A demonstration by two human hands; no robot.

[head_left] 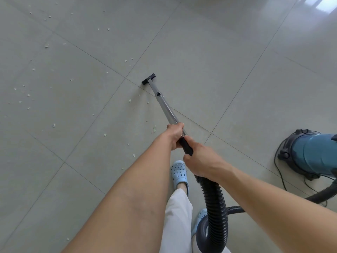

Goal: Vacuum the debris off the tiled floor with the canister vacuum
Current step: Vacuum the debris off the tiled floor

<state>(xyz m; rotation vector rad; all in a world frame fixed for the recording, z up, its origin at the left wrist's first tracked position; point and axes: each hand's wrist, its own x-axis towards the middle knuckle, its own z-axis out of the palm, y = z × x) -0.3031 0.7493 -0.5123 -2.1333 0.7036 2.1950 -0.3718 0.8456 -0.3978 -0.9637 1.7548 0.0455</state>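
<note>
A silver vacuum wand (164, 104) slants away from me to a small black floor nozzle (148, 79) that sits on the grey tiled floor (218, 70). My left hand (175, 136) grips the wand at its near end. Just behind it my right hand (202, 159) holds the black handle where the ribbed black hose (215, 203) begins. The hose loops down by my legs and runs right to the blue canister vacuum (313, 154). Small pale debris bits (154, 129) lie scattered left of the wand, with several more debris bits (23, 94) farther left.
My feet in light blue clogs (179, 171) stand below the hands, one leg in white trousers. A thin black power cord (281, 178) trails on the floor beside the canister. Tile joints cross the floor diagonally; a bright window reflection lies at top right.
</note>
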